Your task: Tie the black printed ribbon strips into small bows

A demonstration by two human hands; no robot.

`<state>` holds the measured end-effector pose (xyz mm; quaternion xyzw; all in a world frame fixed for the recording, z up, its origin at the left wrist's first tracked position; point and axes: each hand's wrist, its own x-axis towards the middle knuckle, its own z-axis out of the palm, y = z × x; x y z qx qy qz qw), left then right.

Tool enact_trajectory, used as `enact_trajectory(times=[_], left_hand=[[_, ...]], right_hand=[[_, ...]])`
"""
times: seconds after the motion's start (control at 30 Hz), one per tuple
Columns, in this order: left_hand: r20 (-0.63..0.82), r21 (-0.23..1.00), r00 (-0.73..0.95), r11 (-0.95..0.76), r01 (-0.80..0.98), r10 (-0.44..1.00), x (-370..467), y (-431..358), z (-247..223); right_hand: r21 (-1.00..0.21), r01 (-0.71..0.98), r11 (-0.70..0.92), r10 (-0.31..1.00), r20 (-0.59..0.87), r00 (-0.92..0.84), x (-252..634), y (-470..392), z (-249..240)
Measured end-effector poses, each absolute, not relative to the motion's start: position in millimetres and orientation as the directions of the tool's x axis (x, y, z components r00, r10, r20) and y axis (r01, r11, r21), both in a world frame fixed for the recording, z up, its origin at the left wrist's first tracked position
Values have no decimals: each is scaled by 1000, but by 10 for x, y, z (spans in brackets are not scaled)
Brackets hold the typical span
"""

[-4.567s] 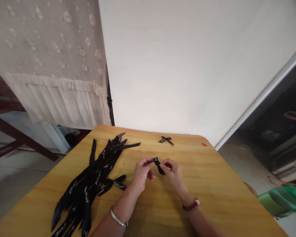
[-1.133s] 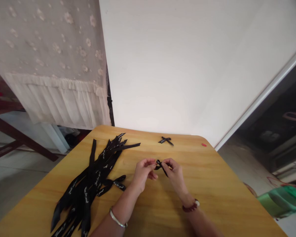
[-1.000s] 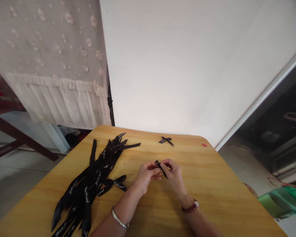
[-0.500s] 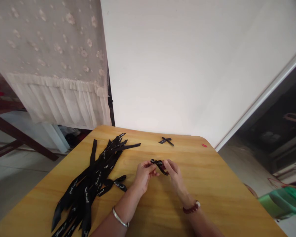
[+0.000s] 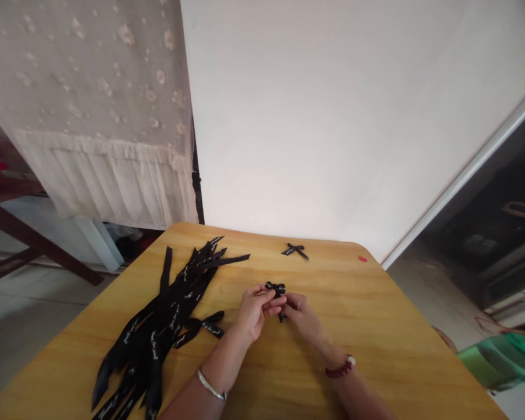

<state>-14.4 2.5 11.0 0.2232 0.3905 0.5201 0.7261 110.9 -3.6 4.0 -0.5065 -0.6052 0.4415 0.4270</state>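
Observation:
Over the middle of the wooden table (image 5: 359,326), my left hand (image 5: 257,309) pinches a small black ribbon bow (image 5: 276,287) with white lettering. The bow's loops stand above my fingertips. My right hand (image 5: 301,314) is closed on the bow's hanging tail, just below and right of the knot. A long pile of black printed ribbons (image 5: 170,315) lies to the left of my hands, with a looped ribbon (image 5: 212,324) at its right side. Another finished-looking black bow (image 5: 295,249) rests near the table's far edge.
A small red object (image 5: 363,258) lies near the far right corner. A white panel (image 5: 289,116) stands behind the table, beside a floral lace curtain (image 5: 114,116). Dark wooden furniture (image 5: 39,239) is at left, and a green translucent item (image 5: 499,359) at right.
My right hand has moved slightly down and left, from the bow's right side to its tail. The bow has turned, and its tail now hangs down between my hands.

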Motion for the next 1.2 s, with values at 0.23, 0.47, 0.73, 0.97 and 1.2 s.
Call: enact_trajectory(times=[0.23,0.47,0.73,0.97,1.2], left_hand=[[-268,886,233,334,-321,935,-99,-11,98],[-176,951,365,254,-176,914,-72,-35,39],[-178,962,352,238,-133,919,-81,-27,52],[-137,909,263,227,-350,955,-107,22,56],[-134,911,200,200,-362,971,-91,31,87]], right_hand=[[-971,223,86,994,99,47,1221,-23,188],[-958,251,136,990,120,-77,1182,-54,217],[-989,77,124,985,113,-133,1146,-44,178],[-991,129,28,992,44,117,1174,-55,197],[-980,143,139,990,136,-32,1137,-49,138]])
